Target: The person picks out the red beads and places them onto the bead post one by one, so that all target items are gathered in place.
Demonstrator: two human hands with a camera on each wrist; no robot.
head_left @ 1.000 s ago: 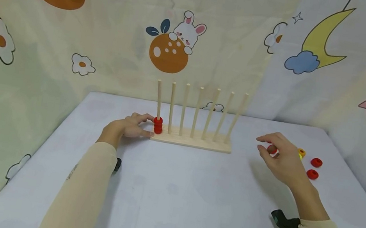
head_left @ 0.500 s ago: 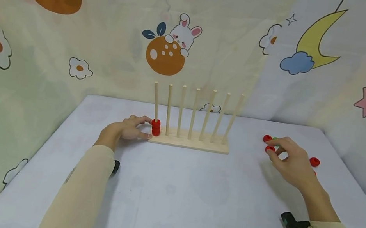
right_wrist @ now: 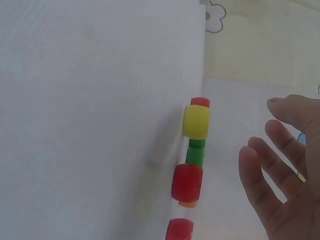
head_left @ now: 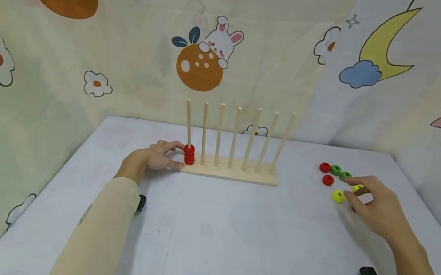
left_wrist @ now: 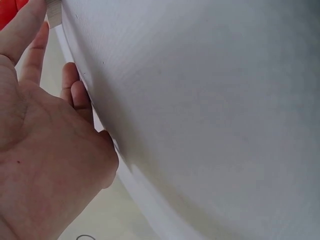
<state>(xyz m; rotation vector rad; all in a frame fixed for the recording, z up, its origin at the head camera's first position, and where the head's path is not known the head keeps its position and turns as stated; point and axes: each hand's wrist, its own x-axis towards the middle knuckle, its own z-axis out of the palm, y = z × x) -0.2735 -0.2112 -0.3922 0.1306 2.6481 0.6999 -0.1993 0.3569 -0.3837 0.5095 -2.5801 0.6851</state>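
Note:
A wooden stand (head_left: 232,175) with a row of several upright pegs sits at the back of the table. Red beads (head_left: 189,155) are stacked on its leftmost peg. My left hand (head_left: 155,154) holds the left end of the stand, thumb at the front corner and index finger behind the red stack. On the right, my right hand (head_left: 383,209) hovers over loose beads with thumb and fingers apart and nothing between them. One yellow bead (head_left: 337,196) lies beside the thumb tip; another yellow bead (head_left: 357,189) is partly hidden by the fingers.
Two red beads (head_left: 325,167) and two green beads (head_left: 336,170) lie left of and behind my right hand. In the right wrist view, more red beads (right_wrist: 180,230) and an orange bead (right_wrist: 188,204) show. A patterned cloth (head_left: 145,40) hangs behind the table.
My right hand has moved right across the beads, uncovering red, green and yellow ones and now covering those farther right. The left hand stays at the stand.

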